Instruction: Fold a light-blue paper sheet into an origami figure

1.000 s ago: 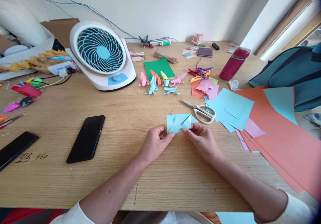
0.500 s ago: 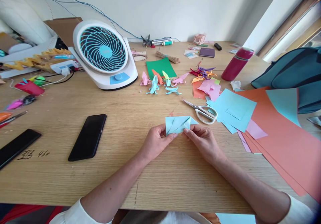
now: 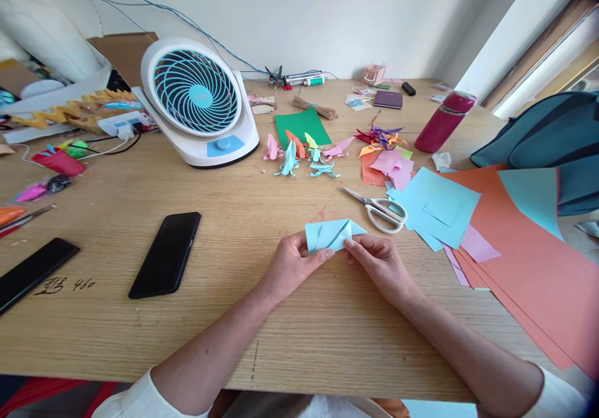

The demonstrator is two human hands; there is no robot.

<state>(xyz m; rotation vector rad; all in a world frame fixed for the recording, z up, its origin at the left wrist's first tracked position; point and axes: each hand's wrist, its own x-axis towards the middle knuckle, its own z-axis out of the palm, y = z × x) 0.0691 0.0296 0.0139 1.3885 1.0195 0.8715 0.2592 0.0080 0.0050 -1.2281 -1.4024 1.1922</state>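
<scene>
A small folded light-blue paper [image 3: 322, 234] is held between both hands above the table. My left hand [image 3: 292, 262] pinches its left and lower edge, thumb in front and fingers behind. My right hand [image 3: 377, 259] grips its right part, the thumb on the lower right corner of the front layer. A pointed flap sticks out to the right above the right fingers. Just beyond my right hand, white-handled scissors [image 3: 382, 213] lie with their blades pointing back left. Some fingertips are hidden behind the paper.
Several folded paper figures [image 3: 290, 159] stand near a green sheet [image 3: 302, 126]. Blue sheets [image 3: 444, 199] and large orange sheets [image 3: 528, 249] lie at the right, below a red bottle [image 3: 444, 121]. A fan [image 3: 201, 100] and a black phone [image 3: 165, 254] are at the left.
The folded paper has tilted, its left end slightly lower and further left, and the dark gap between its layers looks longer. Both hands keep their hold.
</scene>
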